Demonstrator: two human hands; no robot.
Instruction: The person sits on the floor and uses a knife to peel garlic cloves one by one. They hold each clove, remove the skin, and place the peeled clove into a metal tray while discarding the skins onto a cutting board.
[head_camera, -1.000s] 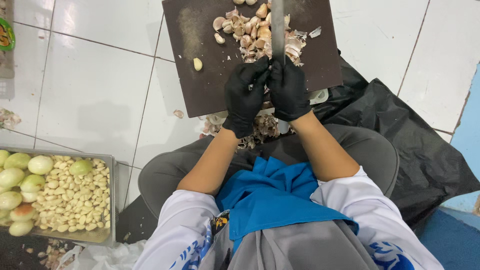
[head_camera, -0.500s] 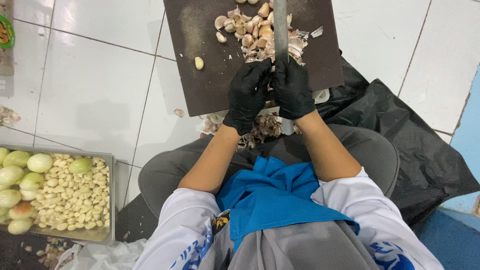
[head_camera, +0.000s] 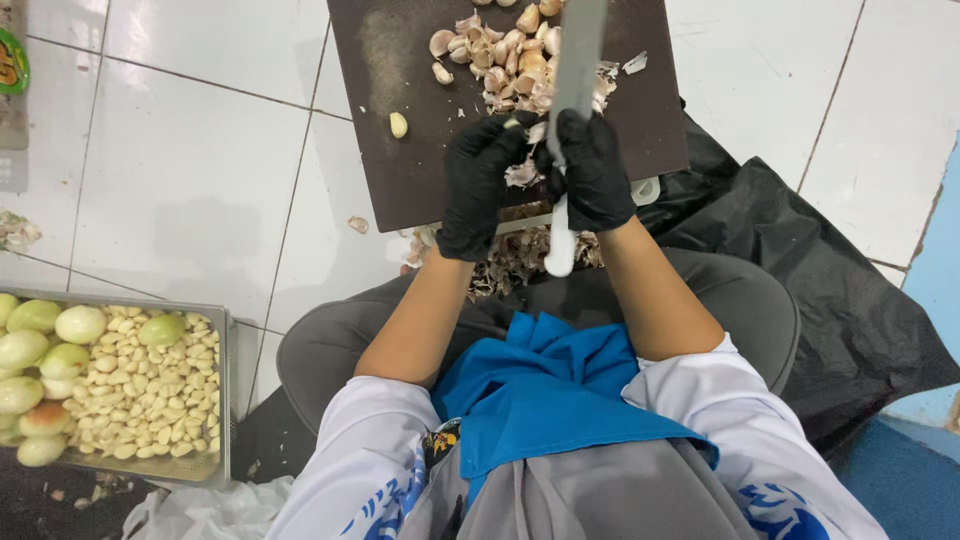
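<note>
here, right hand (head_camera: 592, 172) grips knife (head_camera: 572, 90) — left hand (head_camera: 478, 185) pinches garlic clove (head_camera: 512, 123).

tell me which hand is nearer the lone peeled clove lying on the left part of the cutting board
Left. The left hand works just right of the peeled clove, apart from it; the right hand, gripping the knife, sits farther right beyond the left.

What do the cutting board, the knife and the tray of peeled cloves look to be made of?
Cutting board: dark brown, matte, scuffed pale; probably plastic or wood. Knife: grey blade with dull sheen, likely steel, with a white, plastic-looking handle. Tray: thin silvery rim, likely sheet metal.
</note>
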